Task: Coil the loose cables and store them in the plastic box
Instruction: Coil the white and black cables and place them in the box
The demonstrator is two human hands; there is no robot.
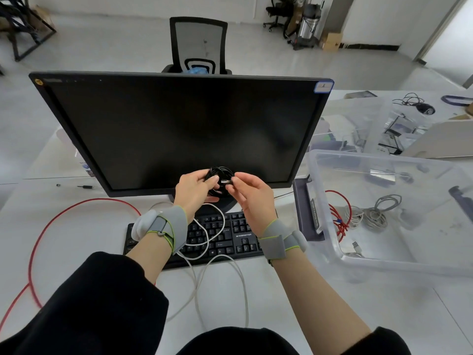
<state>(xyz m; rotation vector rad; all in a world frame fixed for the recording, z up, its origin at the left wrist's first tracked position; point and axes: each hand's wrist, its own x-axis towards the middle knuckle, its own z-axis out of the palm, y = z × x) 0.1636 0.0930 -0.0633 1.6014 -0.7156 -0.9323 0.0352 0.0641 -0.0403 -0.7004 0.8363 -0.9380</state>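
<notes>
White table (384, 308) with computer gear and cables

On it: 1 black monitor (179, 129), 1 black keyboard (230, 239), a loose red cable (51, 226), a loose white cable (240, 283), and a clear plastic box (330, 242) at right.

Pale grey floor (107, 47) stretches away, glossy under soft even light. A black mesh-backed office chair (199, 44) stands just behind the white desk (332, 316). Far back, another black office chair (277, 11) sits beside a steel drum vacuum cleaner (307, 26), with a cardboard box (332, 41) against the white wall (384, 19). A dark metal frame (23, 29) stands at far left.
</notes>
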